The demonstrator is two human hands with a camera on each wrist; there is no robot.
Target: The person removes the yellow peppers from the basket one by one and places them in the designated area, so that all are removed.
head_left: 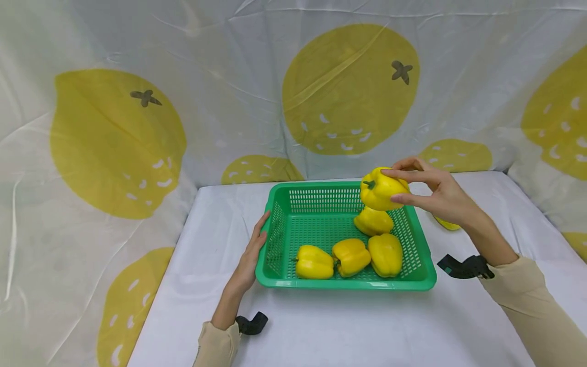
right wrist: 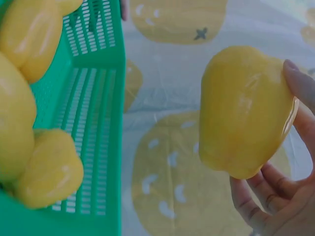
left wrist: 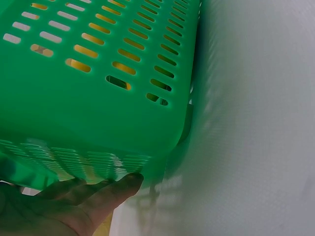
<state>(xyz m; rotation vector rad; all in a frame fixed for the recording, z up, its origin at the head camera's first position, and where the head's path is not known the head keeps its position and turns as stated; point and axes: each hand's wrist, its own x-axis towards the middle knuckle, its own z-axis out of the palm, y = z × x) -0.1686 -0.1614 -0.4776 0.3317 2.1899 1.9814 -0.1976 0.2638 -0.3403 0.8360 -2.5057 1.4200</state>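
My right hand (head_left: 435,191) grips a yellow bell pepper (head_left: 379,189) between thumb and fingers, above the far right corner of the green basket (head_left: 344,284). Its green stem points left in the head view; the right wrist view shows the smooth side of this bell pepper (right wrist: 241,113). Several more yellow bell peppers (head_left: 385,255) lie inside the basket, along its near side and right end. Against the basket's left outer wall rests my left hand (head_left: 247,257). The left wrist view shows its fingers (left wrist: 113,196) fairly straight, touching the slotted wall.
A white cloth covers the table (head_left: 339,326) beneath the basket. Part of a yellow object (head_left: 447,223) shows on the table behind the right wrist. A curtain (head_left: 238,102) with a lemon print hangs behind and beside the table.
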